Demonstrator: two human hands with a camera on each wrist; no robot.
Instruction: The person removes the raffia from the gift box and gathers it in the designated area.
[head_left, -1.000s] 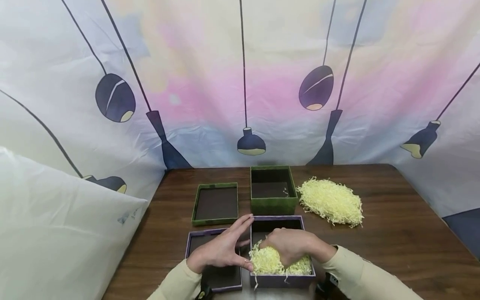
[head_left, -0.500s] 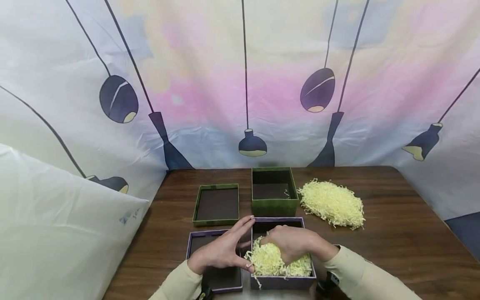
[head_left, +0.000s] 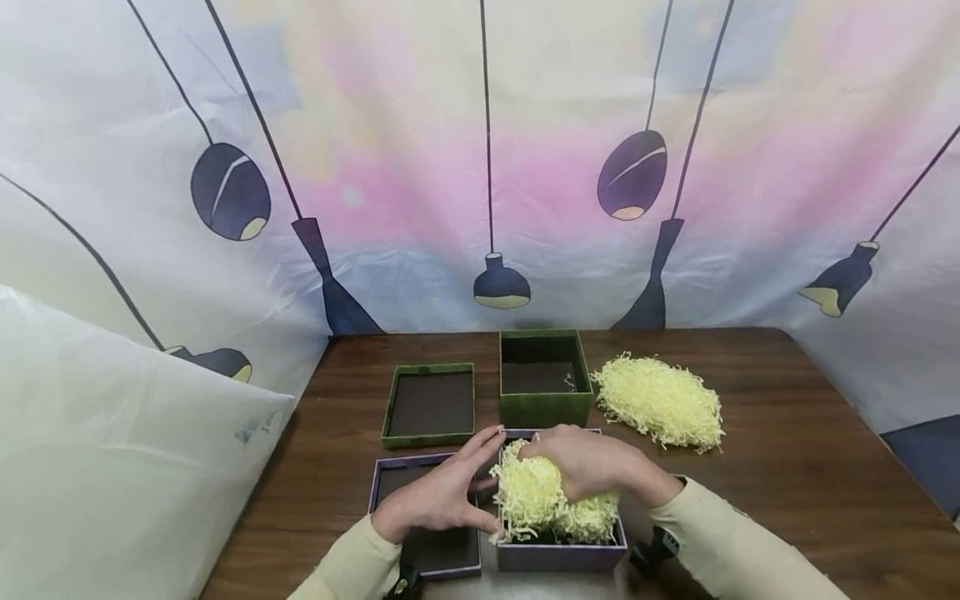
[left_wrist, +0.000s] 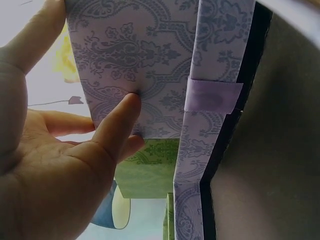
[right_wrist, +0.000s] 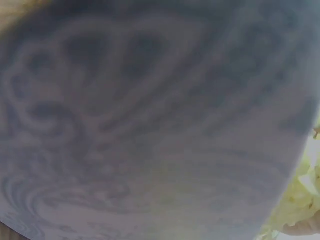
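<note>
An open purple box (head_left: 561,559) with a patterned outside stands near the front of the table, holding pale yellow shredded paper (head_left: 528,496). My right hand (head_left: 588,461) reaches in from the right and grips a clump of it; the fingertips are hidden in the head view. My left hand (head_left: 437,500) spans the box's left side, its fairly straight fingers at the far corner and its thumb at the near one. In the left wrist view a finger touches the patterned wall (left_wrist: 140,55). The right wrist view is mostly blurred box wall (right_wrist: 150,125), with shredded paper (right_wrist: 300,192) at the right edge.
The purple lid (head_left: 442,573) lies inside up, partly under my left arm. Behind are a green lid (head_left: 433,402) and an open green box (head_left: 546,408) with a few shreds inside. Right of it lies a heap of shredded paper (head_left: 660,402). A printed curtain (head_left: 420,167) hangs behind the table.
My right hand has moved toward the box's far side, bringing the clump of shredded paper with it; the paper now covers more of the box opening. The left hand stays at the box's side.
</note>
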